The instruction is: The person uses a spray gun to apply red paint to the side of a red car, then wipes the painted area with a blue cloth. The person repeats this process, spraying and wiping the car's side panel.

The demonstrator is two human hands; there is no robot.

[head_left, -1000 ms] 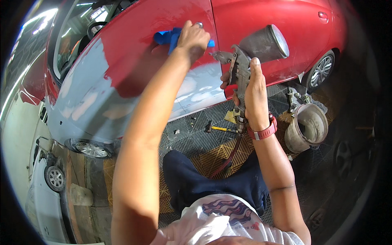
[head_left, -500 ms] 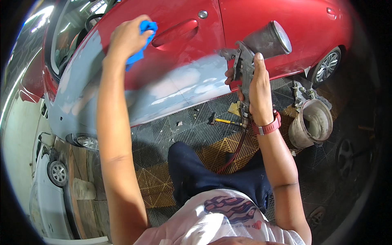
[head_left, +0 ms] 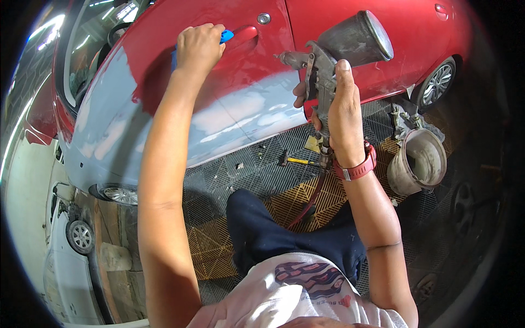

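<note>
My left hand [head_left: 199, 46] is closed on a blue cloth [head_left: 226, 36], mostly hidden beneath it, against the red front door [head_left: 164, 49] beside the door handle [head_left: 249, 36]; a round lock [head_left: 263, 18] sits above. Grey primer patches [head_left: 240, 104] cover the door's lower part. My right hand [head_left: 345, 112] grips a grimy metal spray gun [head_left: 322, 76] with a cup [head_left: 355, 38] on top, its nozzle toward the car, a red hose [head_left: 311, 202] hanging below.
The red rear door [head_left: 410, 27] extends right to a wheel [head_left: 436, 82]. A dirty bucket [head_left: 416, 164], crumpled material [head_left: 410, 120] and a hammer [head_left: 298, 160] lie on grated floor tiles [head_left: 219, 164]. A white car [head_left: 63, 279] stands at lower left.
My left hand with the blue cloth first moved left from near the lock, then back rightward toward the handle. The spray gun shifted slightly, staying in my right hand.
</note>
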